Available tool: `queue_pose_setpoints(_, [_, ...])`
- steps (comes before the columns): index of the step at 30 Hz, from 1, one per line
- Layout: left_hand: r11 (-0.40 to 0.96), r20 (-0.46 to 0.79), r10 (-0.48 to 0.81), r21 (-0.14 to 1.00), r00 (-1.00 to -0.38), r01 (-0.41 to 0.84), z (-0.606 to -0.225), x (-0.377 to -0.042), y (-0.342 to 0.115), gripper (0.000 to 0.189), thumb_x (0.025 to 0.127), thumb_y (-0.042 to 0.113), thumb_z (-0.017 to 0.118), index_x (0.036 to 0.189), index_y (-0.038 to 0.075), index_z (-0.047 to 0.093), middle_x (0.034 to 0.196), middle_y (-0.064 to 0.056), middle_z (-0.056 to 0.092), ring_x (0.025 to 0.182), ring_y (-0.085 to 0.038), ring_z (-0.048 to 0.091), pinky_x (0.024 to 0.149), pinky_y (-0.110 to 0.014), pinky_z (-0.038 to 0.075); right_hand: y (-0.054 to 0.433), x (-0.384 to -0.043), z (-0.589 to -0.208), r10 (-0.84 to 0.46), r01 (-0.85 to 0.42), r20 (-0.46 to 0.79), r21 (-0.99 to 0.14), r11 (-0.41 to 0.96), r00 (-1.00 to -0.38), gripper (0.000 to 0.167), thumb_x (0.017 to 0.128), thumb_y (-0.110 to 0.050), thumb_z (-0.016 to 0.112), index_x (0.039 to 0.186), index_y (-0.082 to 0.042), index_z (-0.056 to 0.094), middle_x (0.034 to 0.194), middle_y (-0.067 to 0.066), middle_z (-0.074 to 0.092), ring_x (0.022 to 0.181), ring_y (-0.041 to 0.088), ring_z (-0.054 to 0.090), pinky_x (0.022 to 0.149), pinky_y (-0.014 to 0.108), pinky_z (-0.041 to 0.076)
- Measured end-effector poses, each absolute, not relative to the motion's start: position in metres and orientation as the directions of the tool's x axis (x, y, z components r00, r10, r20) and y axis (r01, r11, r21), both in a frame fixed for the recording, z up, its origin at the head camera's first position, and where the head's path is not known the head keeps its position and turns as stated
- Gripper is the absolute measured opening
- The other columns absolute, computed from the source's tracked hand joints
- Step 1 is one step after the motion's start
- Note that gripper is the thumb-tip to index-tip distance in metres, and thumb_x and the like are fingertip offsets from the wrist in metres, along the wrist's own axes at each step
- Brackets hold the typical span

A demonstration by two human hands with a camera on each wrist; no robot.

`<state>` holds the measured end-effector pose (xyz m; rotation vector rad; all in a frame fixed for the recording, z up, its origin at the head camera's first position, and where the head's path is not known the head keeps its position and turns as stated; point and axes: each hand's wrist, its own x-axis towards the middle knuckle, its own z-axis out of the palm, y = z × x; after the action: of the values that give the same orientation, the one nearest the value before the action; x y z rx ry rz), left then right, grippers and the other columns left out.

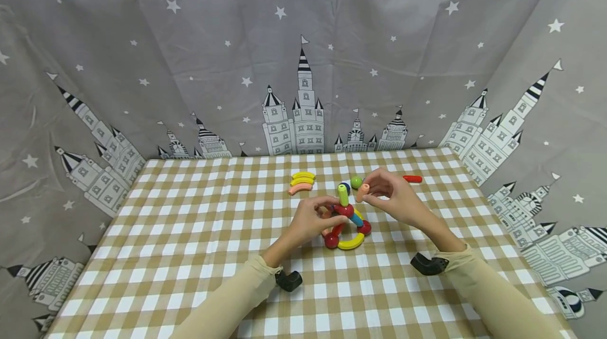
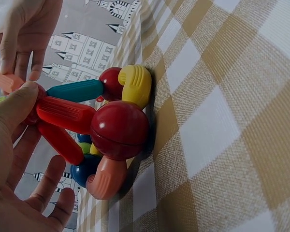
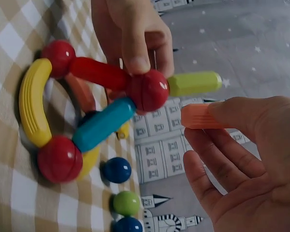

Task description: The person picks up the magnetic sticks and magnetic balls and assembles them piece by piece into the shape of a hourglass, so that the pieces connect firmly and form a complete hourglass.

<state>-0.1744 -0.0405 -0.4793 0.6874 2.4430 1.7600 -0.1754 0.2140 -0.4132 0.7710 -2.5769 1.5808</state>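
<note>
A toy structure of rods and balls stands on the checked cloth. Its base has red balls (image 3: 60, 158), a dark blue ball (image 2: 83, 170) and curved yellow (image 3: 35, 104) and salmon (image 2: 108, 176) pieces. Red rods (image 2: 65, 114) and a teal rod (image 3: 105, 124) slope up to a top red ball (image 3: 148, 90), from which a light green rod (image 3: 195, 83) sticks out upward. My left hand (image 1: 308, 218) pinches that top ball between thumb and fingers. Just right of it, my right hand (image 1: 393, 196) pinches a short orange rod (image 3: 200, 116), apart from the structure.
Curved yellow pieces (image 1: 303, 175) and a curved salmon piece (image 1: 301, 188) lie behind the structure to the left. A green ball (image 3: 126, 203) and blue balls (image 3: 116, 169) sit behind it. Farther right lies a red rod (image 1: 412, 178). A grey castle-print curtain (image 1: 213, 65) hangs behind the table.
</note>
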Motion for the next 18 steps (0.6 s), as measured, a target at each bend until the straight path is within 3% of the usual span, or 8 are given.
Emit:
queue_pose_setpoints(9, [0.246, 0.225, 0.39, 0.909, -0.893, 0.337, -0.478, -0.175, -0.04, 0.031, 0.083, 0.026, 0.088, 0.111, 0.015, 0.078, 0.098, 0.002, 0.076, 0.075, -0.023, 0.062, 0.068, -0.03, 0.051, 0.202, -0.174, -0.422, -0.4, -0.376, 0.238, -0.872, 0.314, -0.885, 0.028, 0.093, -0.008, 0.077, 0.116, -0.004, 0.062, 0.109, 0.01, 0.069, 0.099, 0.024, 0.071, 0.086, 0.033, 0.058])
queue_pose_setpoints(18, [0.249, 0.249, 0.413, 0.894, -0.876, 0.372, -0.478, -0.176, -0.041, 0.024, 0.084, 0.026, 0.087, 0.102, 0.015, 0.076, 0.094, -0.012, 0.074, 0.075, -0.025, 0.06, 0.066, -0.031, 0.052, 0.199, -0.173, -0.422, -0.418, -0.337, 0.203, -0.901, 0.275, -0.885, 0.028, 0.094, -0.008, 0.075, 0.117, 0.0, 0.061, 0.107, 0.012, 0.07, 0.097, 0.024, 0.073, 0.082, 0.03, 0.059])
